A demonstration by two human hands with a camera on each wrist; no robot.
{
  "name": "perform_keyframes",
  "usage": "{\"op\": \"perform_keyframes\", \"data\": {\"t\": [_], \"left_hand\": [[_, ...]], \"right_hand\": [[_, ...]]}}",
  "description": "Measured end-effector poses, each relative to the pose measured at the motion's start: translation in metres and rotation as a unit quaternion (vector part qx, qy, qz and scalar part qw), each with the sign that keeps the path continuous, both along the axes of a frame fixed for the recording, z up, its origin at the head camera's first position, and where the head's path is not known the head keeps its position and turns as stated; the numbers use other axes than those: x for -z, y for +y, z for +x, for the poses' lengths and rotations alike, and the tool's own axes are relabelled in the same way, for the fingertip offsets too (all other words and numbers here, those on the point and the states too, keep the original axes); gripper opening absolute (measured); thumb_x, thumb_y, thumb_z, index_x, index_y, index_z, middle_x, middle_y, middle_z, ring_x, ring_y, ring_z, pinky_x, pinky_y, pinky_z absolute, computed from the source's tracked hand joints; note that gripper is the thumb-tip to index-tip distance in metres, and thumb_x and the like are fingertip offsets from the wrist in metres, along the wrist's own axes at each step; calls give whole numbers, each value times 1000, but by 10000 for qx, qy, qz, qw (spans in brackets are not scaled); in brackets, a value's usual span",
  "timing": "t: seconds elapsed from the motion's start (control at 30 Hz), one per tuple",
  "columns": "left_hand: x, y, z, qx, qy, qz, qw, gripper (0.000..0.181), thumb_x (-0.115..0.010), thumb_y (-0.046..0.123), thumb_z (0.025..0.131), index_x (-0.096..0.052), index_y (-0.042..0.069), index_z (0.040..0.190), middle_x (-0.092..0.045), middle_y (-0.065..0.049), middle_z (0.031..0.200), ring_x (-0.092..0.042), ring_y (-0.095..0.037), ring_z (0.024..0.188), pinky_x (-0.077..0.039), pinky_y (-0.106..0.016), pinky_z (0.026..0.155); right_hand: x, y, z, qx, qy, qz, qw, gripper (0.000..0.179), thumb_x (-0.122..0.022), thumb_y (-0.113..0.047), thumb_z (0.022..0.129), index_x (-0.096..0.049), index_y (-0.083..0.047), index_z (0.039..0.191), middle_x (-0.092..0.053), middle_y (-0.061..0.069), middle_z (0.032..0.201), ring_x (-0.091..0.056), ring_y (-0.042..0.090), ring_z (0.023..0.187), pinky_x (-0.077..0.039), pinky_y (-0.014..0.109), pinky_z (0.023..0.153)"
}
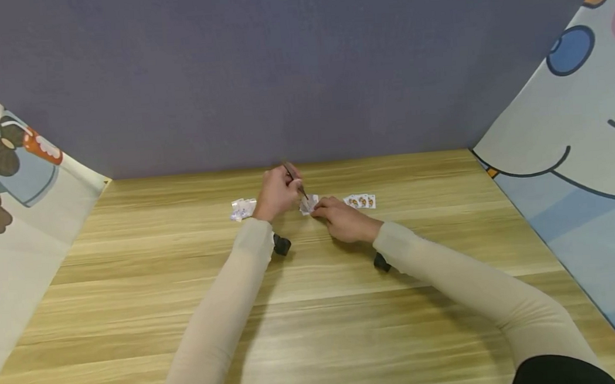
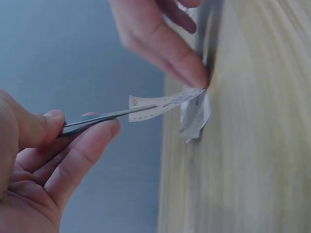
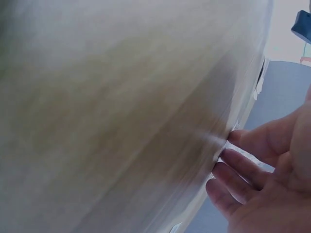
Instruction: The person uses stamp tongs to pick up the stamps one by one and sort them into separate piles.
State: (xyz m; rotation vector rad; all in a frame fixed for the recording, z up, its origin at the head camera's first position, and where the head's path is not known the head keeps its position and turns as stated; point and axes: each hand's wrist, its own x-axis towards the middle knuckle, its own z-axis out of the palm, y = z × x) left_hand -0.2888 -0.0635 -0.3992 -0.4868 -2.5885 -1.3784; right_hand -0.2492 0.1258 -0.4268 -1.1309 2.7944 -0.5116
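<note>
Left grip (image 2: 48, 170) cut off by left edge of left wrist view, covers rear end of tweezers (image 2: 97, 119). Fine print on paper strip (image 2: 165, 102) mostly too small. Right grip (image 3: 274, 182) cropped at right edge, right wrist view; bench (image 3: 136, 97) blurred there. Head view: marks on left papers (image 1: 242, 209) unreadable; sleeves (image 1: 465, 270) run off bottom.
</note>
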Motion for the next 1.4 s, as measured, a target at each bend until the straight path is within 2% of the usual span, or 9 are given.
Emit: {"op": "perform_keyframes", "data": {"t": [0.23,0.43,0.57,0.73,0.93,1.2,1.3,1.4], "left_hand": [[-11,-20,1,25,99,247,9996,4,-57,1,92,-61,0,90,-67,-9,77,-68,-24,72,-54,-26,60],[-17,-38,5,107,122,199,9997,4,-57,4,93,-59,4,90,-66,-6,78,-66,-18,71,-54,-26,61],[-23,-52,9,27,160,155,9997,4,-57,4,93,-59,4,89,-66,-7,76,-66,-17,69,-54,-27,61],[-28,-67,12,-99,122,123,9998,5,-58,4,93,-60,3,89,-67,-9,75,-67,-23,69,-55,-27,61],[-27,-85,12,-252,7,137,9996,4,-58,3,93,-59,2,89,-66,-10,76,-67,-24,70,-55,-28,61],[-22,-104,11,-505,-141,45,9986,5,-57,1,92,-59,-1,88,-67,-13,77,-68,-26,70,-55,-30,59],[-19,-109,9,-586,-286,88,9978,4,-57,0,92,-58,-2,89,-67,-16,79,-68,-27,71,-55,-30,59],[-13,-114,8,-691,-456,87,9965,2,-56,-1,91,-58,-3,90,-67,-18,81,-68,-27,72,-55,-30,60]], "right_hand": [[0,-5,-3,38,-42,56,10000,34,-43,1,96,-57,2,127,-52,15,124,-45,28,117,-36,39,101],[-1,-8,-4,239,-51,-146,9996,33,-43,0,95,-61,0,122,-54,12,115,-50,25,108,-43,37,92],[-5,-13,-4,298,26,-442,9986,31,-45,-1,94,-62,0,120,-55,10,112,-51,23,104,-44,36,89],[-9,-29,-3,171,160,-696,9973,35,-49,0,92,-57,1,126,-53,13,126,-48,26,117,-40,37,99],[-10,-52,-3,-119,219,-677,9974,38,-47,2,92,-52,3,130,-47,17,136,-42,28,126,-33,35,105],[-15,-87,-11,-367,-75,-281,9989,41,-44,-1,96,-47,-1,137,-41,14,143,-35,25,133,-25,32,109],[-16,-101,-16,-487,-187,-154,9985,39,-44,0,96,-50,-1,134,-44,13,141,-37,25,131,-25,32,109],[-14,-112,-22,-629,-219,-61,9978,37,-42,3,94,-56,-1,128,-51,12,133,-44,24,126,-29,30,107]]}}
